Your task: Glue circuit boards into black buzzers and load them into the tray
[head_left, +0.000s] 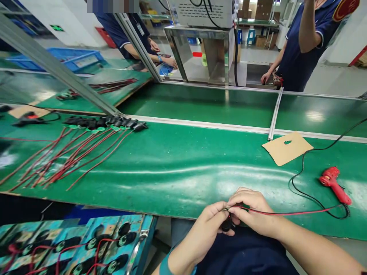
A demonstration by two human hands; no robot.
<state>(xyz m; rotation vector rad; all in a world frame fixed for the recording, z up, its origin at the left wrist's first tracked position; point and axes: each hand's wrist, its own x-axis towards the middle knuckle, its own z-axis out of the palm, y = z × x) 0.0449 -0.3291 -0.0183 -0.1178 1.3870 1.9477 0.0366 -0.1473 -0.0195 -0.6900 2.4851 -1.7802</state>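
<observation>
Both my hands meet at the near edge of the green bench. My left hand [208, 223] is closed round a small black plug-like part [227, 225] below the bench edge. My right hand [252, 210] pinches the red-and-black wire [289, 213] that runs from that part off to the right along the bench. The fingers of both hands overlap, hiding most of the black part.
A row of black parts with red leads [86, 149] lies at the left. A red hot-glue gun [334, 183] with a black cord and a cardboard scrap [286, 147] sit at right. A teal tray [86, 244] of parts stands lower left. Two people work across the conveyor [200, 103].
</observation>
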